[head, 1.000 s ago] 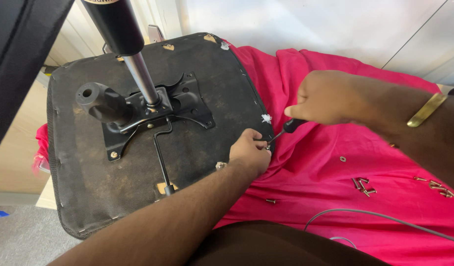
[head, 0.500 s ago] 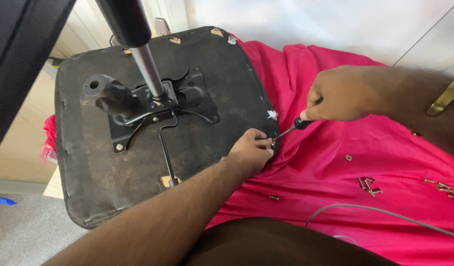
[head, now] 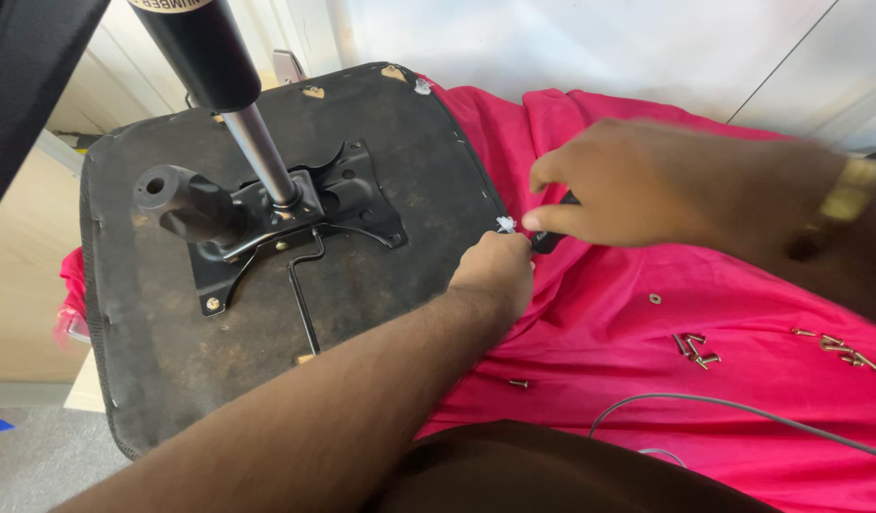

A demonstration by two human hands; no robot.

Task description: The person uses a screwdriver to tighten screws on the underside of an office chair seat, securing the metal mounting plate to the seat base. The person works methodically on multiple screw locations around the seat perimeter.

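The upturned black padded chair seat [head: 267, 285] lies on the pink cloth [head: 704, 285], bulky and stiff; I would judge its rim the best hold. At its right edge the left hand [head: 495, 271] pinches fingers together, while the right hand [head: 637, 185] closes on a small black-handled screwdriver [head: 552, 233]. Loose screws [head: 695, 350] lie nearby.

Upturned black chair seat [head: 267, 313] lies on pink cloth [head: 647, 380], metal mechanism plate [head: 295, 223] and gas cylinder [head: 219, 76] sticking up. Left hand [head: 495, 275] pinches at seat's right edge. Right hand [head: 637, 185] grips black-handled screwdriver [head: 552, 233] just beside it. Loose screws [head: 695, 350] scattered on cloth, grey cable [head: 742, 408] near.
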